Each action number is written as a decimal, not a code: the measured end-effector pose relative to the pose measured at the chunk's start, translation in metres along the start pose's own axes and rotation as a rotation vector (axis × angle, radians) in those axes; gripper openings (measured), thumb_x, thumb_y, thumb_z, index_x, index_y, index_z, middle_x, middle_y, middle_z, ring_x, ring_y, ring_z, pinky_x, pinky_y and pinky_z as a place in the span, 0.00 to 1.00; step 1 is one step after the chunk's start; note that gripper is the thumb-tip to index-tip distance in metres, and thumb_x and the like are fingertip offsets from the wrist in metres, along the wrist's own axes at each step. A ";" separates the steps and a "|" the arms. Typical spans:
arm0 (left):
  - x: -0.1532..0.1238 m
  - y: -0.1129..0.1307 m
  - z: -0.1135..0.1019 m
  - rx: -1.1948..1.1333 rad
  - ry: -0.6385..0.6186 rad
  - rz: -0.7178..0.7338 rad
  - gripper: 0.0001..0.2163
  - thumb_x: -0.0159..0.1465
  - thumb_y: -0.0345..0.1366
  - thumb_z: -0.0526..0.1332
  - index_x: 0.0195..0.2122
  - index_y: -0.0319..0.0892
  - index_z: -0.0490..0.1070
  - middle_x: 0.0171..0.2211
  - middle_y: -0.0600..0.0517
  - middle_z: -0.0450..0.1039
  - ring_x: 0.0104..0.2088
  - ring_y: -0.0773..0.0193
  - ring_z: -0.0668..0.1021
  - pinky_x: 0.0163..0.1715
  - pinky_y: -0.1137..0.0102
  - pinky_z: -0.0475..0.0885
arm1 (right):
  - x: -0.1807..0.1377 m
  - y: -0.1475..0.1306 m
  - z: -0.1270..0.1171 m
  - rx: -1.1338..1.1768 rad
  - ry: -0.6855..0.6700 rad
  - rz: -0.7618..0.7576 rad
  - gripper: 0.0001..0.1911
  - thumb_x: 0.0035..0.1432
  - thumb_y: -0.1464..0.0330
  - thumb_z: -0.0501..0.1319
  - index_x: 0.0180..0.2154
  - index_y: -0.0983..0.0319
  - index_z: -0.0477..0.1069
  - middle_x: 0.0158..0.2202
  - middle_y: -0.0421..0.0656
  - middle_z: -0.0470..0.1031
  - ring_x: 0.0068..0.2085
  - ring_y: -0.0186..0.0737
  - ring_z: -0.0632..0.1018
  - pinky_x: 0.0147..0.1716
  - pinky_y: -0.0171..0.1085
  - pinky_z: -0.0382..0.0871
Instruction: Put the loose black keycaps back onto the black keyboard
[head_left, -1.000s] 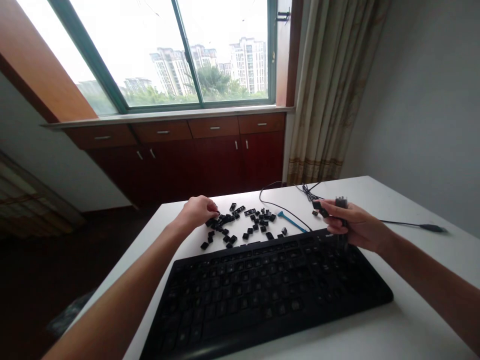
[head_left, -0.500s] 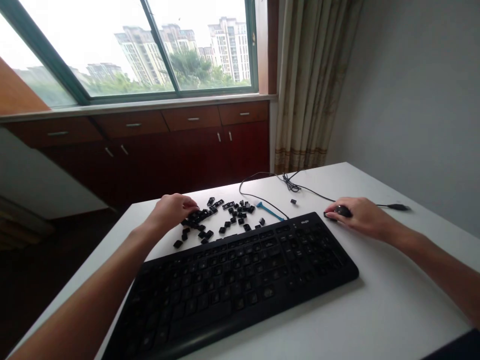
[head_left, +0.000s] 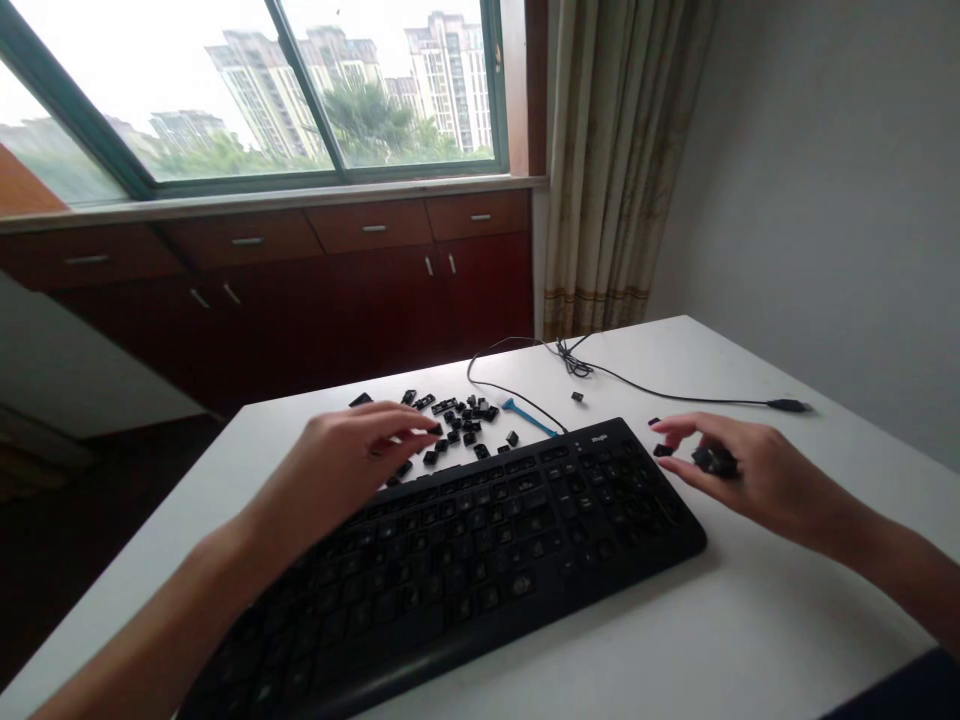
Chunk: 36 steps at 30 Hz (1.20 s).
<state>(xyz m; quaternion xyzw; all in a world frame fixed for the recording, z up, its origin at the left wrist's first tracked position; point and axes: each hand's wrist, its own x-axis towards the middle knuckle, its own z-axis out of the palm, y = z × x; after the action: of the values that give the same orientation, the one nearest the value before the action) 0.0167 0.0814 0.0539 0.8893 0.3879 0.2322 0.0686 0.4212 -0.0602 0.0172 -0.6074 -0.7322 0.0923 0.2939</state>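
A black keyboard (head_left: 465,560) lies tilted across the white desk, many of its key positions showing bare sockets. My left hand (head_left: 367,440) hovers above its back edge, thumb and fingers pinched round a small dark piece that looks like a keycap (head_left: 435,430). Loose black keycaps (head_left: 469,425) are scattered beyond the fingertips. To the right of the keyboard is my right hand (head_left: 750,470), curled round a black object (head_left: 715,461) whose kind is partly hidden. Between its spread thumb and index finger shows a small black keycap (head_left: 662,451); whether it is gripped is unclear.
Behind the keyboard lies a blue plastic tool (head_left: 529,417). A black cable (head_left: 577,360), bundled at the back, runs right to a plug (head_left: 787,405). One keycap (head_left: 577,397) sits apart near the cable. Red-brown cabinets (head_left: 337,310) stand beyond the desk.
My left hand has moved right from the pile's left side toward the keyboard's middle. My right hand has come slightly nearer, its thumb and index finger now further apart. The view has shifted slightly.
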 end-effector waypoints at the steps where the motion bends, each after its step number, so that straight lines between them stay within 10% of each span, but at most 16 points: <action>1: -0.007 0.016 0.006 -0.020 -0.024 0.092 0.09 0.67 0.43 0.61 0.41 0.49 0.80 0.42 0.54 0.81 0.35 0.64 0.82 0.38 0.72 0.76 | -0.006 -0.004 0.003 0.009 0.004 -0.031 0.14 0.58 0.61 0.66 0.46 0.56 0.75 0.43 0.46 0.81 0.42 0.47 0.81 0.43 0.43 0.75; 8: -0.045 0.063 0.041 -0.147 -0.124 0.411 0.12 0.70 0.27 0.57 0.51 0.43 0.73 0.47 0.47 0.77 0.45 0.63 0.80 0.45 0.72 0.77 | -0.040 -0.014 0.020 0.028 -0.057 -0.123 0.14 0.63 0.68 0.62 0.51 0.53 0.74 0.46 0.46 0.77 0.40 0.42 0.81 0.39 0.38 0.76; 26: -0.054 0.054 0.053 -0.300 -0.064 0.220 0.10 0.65 0.30 0.64 0.46 0.49 0.76 0.43 0.51 0.78 0.41 0.64 0.80 0.42 0.73 0.78 | -0.051 -0.018 0.027 -0.003 0.072 -0.040 0.07 0.61 0.69 0.63 0.42 0.54 0.70 0.46 0.45 0.80 0.43 0.46 0.83 0.42 0.41 0.77; 32: -0.053 0.054 0.054 -0.295 -0.044 0.227 0.09 0.65 0.31 0.64 0.46 0.49 0.76 0.42 0.51 0.78 0.40 0.63 0.81 0.40 0.73 0.79 | -0.053 -0.018 0.028 -0.118 0.145 0.029 0.14 0.60 0.59 0.66 0.46 0.53 0.68 0.25 0.38 0.75 0.21 0.37 0.76 0.23 0.35 0.71; 36: -0.054 0.053 0.054 -0.289 -0.051 0.221 0.10 0.65 0.31 0.64 0.46 0.49 0.76 0.43 0.52 0.78 0.41 0.65 0.80 0.41 0.74 0.78 | -0.054 -0.020 0.029 -0.123 0.163 0.002 0.14 0.60 0.60 0.66 0.46 0.53 0.68 0.30 0.40 0.79 0.25 0.38 0.79 0.25 0.35 0.73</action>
<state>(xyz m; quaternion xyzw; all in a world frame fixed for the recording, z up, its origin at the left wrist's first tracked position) 0.0449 0.0091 0.0029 0.9130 0.2486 0.2690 0.1797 0.3935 -0.1094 -0.0134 -0.6306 -0.7095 -0.0019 0.3146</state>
